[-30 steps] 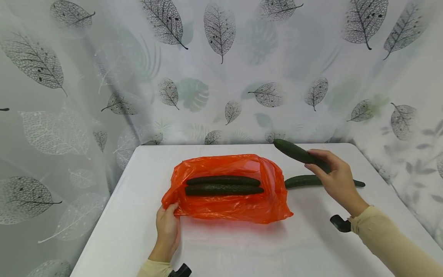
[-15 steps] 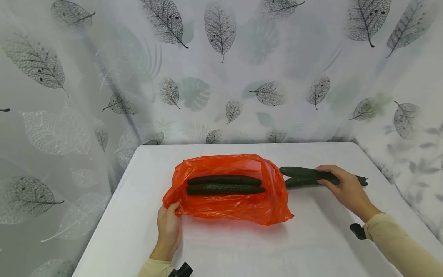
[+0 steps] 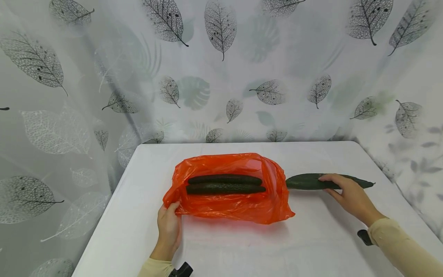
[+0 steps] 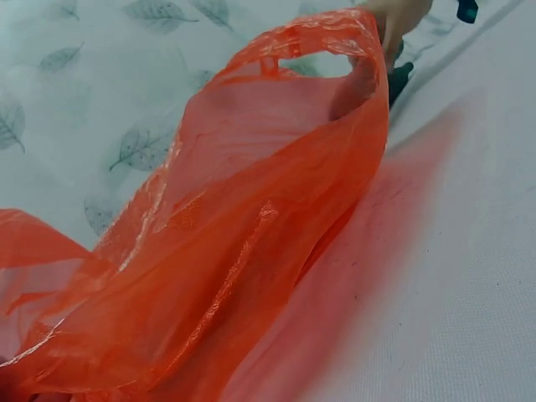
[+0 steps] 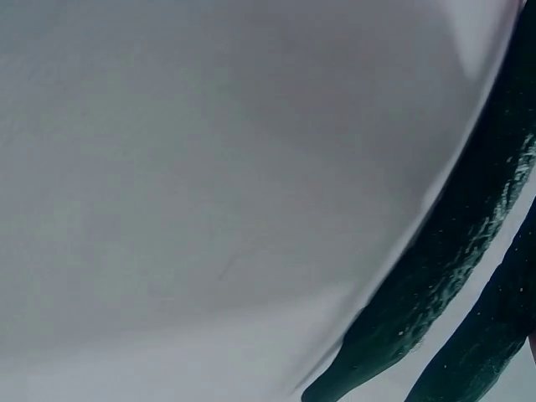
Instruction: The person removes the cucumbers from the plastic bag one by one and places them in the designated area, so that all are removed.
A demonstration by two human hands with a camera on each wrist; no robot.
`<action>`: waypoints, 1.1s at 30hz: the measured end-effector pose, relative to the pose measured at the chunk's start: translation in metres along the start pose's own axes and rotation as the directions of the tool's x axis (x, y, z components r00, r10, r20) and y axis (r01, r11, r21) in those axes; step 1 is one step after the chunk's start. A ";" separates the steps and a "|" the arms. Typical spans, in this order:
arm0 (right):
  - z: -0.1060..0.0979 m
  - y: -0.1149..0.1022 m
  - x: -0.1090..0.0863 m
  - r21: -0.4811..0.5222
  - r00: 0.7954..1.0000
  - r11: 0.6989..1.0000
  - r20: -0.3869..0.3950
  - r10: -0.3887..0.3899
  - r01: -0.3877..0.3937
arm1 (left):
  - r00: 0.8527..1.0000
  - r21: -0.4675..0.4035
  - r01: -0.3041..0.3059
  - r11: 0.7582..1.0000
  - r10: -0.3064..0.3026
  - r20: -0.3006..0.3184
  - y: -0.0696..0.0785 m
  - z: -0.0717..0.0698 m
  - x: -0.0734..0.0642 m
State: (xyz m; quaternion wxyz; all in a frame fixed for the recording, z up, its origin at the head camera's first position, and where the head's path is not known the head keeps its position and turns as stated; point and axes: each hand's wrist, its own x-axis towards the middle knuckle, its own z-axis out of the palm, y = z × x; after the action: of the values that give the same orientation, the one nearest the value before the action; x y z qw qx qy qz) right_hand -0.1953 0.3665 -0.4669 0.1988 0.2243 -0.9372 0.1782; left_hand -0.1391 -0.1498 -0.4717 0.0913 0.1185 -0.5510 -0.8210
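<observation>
An orange-red plastic bag (image 3: pixel 221 211) is spread in the middle of the table, and my left hand (image 3: pixel 168 227) pinches its near left corner. Two dark green cucumbers (image 3: pixel 225 189) lie side by side within the bag's outline. To the right of the bag, my right hand (image 3: pixel 353 198) grips a cucumber (image 3: pixel 304 181) with thumb and fingers, low over the table. Two cucumbers show close together in the right wrist view: one long (image 5: pixel 444 260), one (image 5: pixel 486 335) at the lower right with a fingertip at its edge. The left wrist view shows the bag's open handle loop (image 4: pixel 276 42).
A white-covered table (image 3: pixel 235 250) carries everything. Leaf-printed curtains (image 3: pixel 221 77) hang behind it and at both sides. Small dark wrist-worn devices (image 3: pixel 364 237) stick out beside the cuffs.
My right hand has lowered its cucumber from above the table, moving right and down, until it overlaps the cucumber lying there. My left hand and the bag have stayed put.
</observation>
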 end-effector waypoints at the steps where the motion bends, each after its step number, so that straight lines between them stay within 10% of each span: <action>1: 0.001 0.002 -0.001 0.000 1.000 1.000 0.004 -0.001 0.001 | 1.000 -0.001 -0.001 1.000 0.001 0.000 0.000 0.000 0.000; 33: 0.011 0.015 -0.005 -0.069 0.992 0.996 0.117 -0.048 0.056 | 1.000 -0.022 -0.002 1.000 0.002 -0.005 -0.002 0.000 0.004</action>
State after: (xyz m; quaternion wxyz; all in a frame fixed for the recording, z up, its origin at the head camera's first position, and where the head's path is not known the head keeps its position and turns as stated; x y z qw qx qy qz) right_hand -0.2021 0.3763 -0.4817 0.1571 0.2513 -0.9467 0.1259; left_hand -0.1433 -0.1501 -0.4740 0.0947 0.1192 -0.5419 -0.8265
